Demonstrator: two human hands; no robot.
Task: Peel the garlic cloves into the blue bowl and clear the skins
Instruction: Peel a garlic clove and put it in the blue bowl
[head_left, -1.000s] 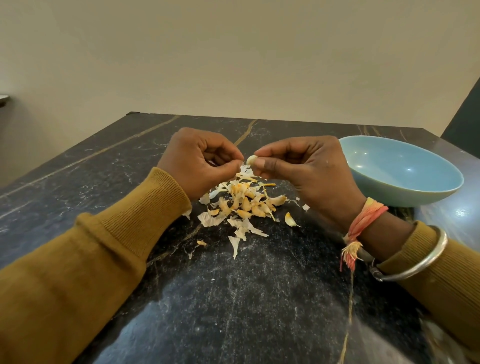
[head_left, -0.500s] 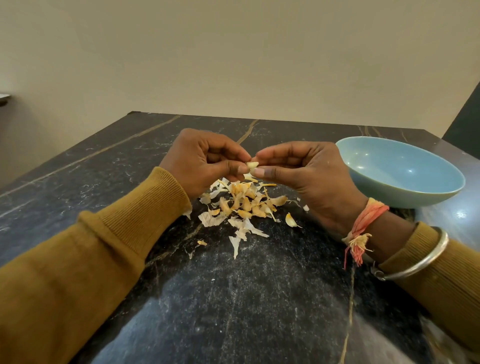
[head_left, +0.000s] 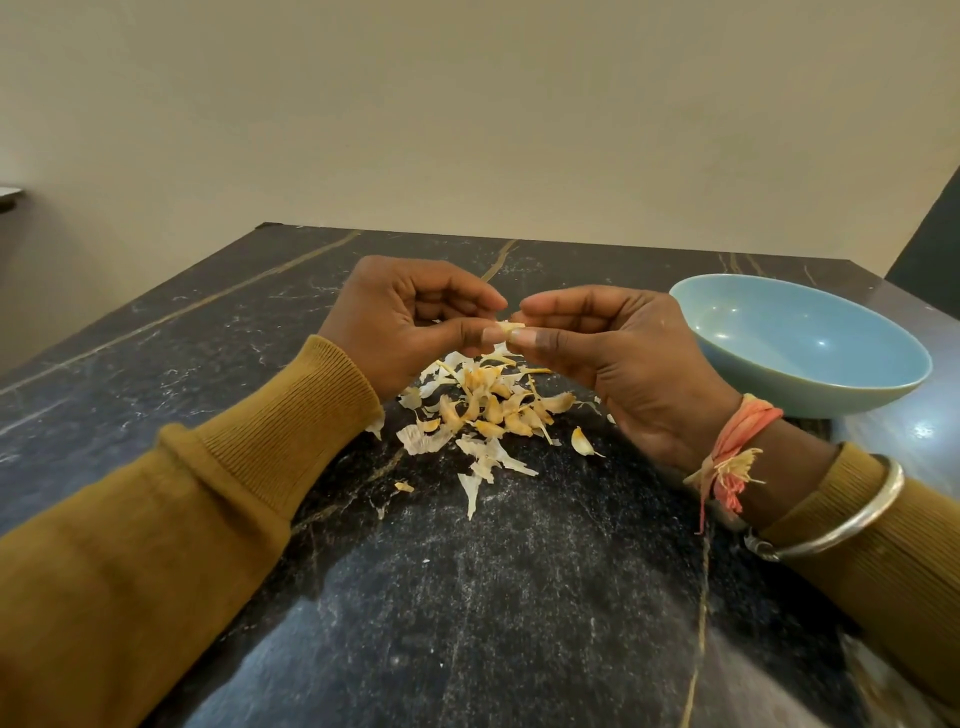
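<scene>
A garlic clove (head_left: 510, 327) is held in the air above the table, pinched at once by both hands. The left hand (head_left: 410, 322) and the right hand (head_left: 618, 358) are curled, thumb and fingertips closed on the clove. Directly beneath, a pile of skins and cloves (head_left: 488, 410) is scattered on the dark marble table (head_left: 467, 597). The blue bowl (head_left: 800, 343) is placed near the right hand, apart from the pile.
</scene>
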